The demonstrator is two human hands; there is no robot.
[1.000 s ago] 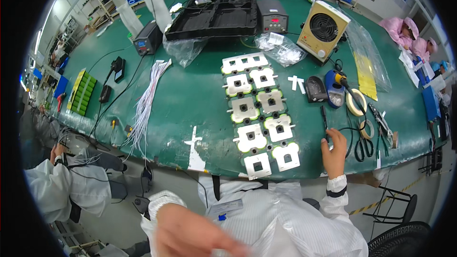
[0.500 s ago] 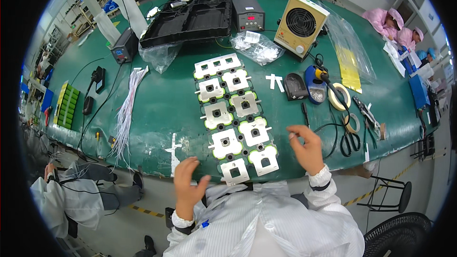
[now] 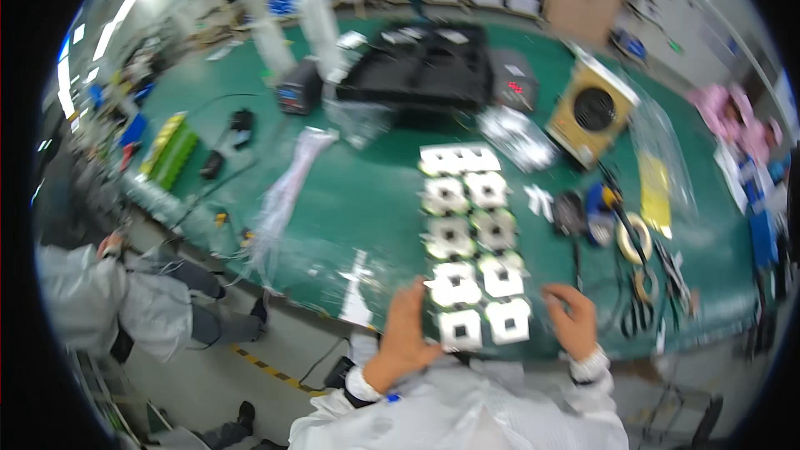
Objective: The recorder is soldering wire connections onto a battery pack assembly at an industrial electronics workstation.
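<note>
A long battery pack (image 3: 475, 260) lies on the green table in front of me, its pale metal plates with square holes set in two columns over a dark frame with green edges. My left hand (image 3: 403, 340) is at its near left corner, fingers stretched upward and thumb toward the near edge. Blur hides whether it touches the pack. My right hand (image 3: 573, 323) hovers off the near right side, thumb and fingers apart, holding nothing. A white strip piece (image 3: 358, 292) lies left of my left hand.
White wires (image 3: 292, 183) lie to the left. Behind the pack are a black tray (image 3: 417, 71), a clear bag (image 3: 518, 137) and a yellow fan unit (image 3: 593, 108). Tape (image 3: 633, 242), scissors (image 3: 638, 317) and pliers (image 3: 673, 275) lie right. A seated person (image 3: 142, 300) is at left.
The whole view has swung, shifting the table's contents to the right, and is now blurred. My left hand has come in beside the pack's near left corner; my right hand stays near its right side.
</note>
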